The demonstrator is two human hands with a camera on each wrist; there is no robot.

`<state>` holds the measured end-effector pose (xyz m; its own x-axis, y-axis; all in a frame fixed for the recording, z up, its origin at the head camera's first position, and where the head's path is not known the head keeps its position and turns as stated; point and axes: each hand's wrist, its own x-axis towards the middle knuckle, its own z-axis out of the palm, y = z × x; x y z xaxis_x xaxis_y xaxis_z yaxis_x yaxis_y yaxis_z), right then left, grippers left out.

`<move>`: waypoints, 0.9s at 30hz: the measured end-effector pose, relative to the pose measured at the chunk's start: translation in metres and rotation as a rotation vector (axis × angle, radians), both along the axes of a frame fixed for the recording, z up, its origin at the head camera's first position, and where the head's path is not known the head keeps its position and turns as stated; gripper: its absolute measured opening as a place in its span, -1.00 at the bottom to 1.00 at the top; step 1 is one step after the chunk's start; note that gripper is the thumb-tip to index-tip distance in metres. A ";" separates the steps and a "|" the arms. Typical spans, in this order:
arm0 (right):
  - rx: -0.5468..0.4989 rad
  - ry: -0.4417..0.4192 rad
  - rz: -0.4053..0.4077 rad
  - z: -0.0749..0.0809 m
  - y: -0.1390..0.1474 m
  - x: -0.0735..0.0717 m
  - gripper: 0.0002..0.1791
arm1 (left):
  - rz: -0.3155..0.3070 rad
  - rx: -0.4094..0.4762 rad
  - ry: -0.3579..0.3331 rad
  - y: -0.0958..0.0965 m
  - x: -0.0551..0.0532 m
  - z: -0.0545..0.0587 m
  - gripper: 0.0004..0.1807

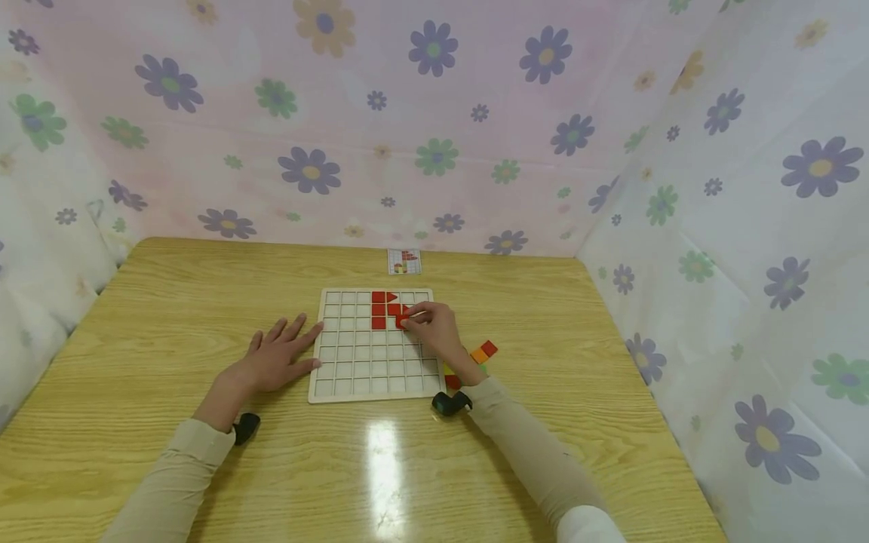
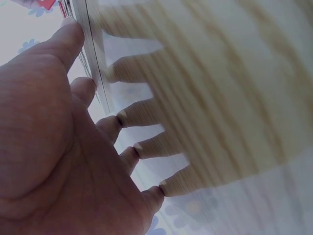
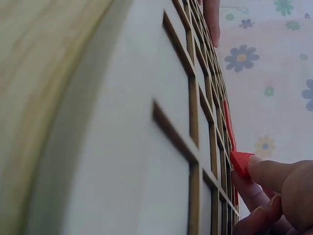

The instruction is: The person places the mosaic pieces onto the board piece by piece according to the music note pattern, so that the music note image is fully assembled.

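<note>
Right hand (image 1: 437, 332): fingers pinch a red tile (image 3: 239, 162), seemingly for precise control.
Left hand (image 1: 274, 358): fingers spread, touching the gridded board (image 1: 379, 388), probably steadying it.

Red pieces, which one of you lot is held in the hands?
The red piece pinched by the right hand; the other visible red pieces lie on the board or beside it.
</note>
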<state>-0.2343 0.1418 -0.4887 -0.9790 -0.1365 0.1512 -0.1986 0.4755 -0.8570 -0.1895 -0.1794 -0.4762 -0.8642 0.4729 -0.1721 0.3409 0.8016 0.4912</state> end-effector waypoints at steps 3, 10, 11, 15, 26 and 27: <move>0.017 -0.002 -0.022 -0.002 -0.003 -0.002 -0.92 | 0.000 0.000 -0.004 0.000 0.000 0.001 -0.21; 0.030 0.003 -0.036 -0.004 -0.008 -0.006 -0.91 | 0.000 0.001 -0.016 0.001 0.002 0.004 -0.21; 0.032 0.002 -0.035 -0.005 -0.008 -0.006 -0.91 | 0.000 0.000 -0.015 0.001 0.002 0.004 -0.22; 0.039 0.000 -0.027 -0.005 -0.009 -0.005 -0.90 | 0.001 0.007 -0.012 0.001 0.003 0.003 -0.22; 0.028 -0.047 -0.035 -0.002 -0.011 -0.005 -0.89 | -0.008 0.045 0.003 -0.001 0.003 0.001 -0.21; 0.026 -0.049 -0.036 -0.002 -0.012 -0.005 -0.89 | -0.006 0.044 -0.002 -0.001 0.003 0.000 -0.21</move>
<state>-0.2391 0.1303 -0.4905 -0.9895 -0.1047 0.0994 -0.1390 0.5040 -0.8524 -0.1866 -0.1807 -0.4760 -0.8608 0.4855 -0.1524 0.3449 0.7768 0.5269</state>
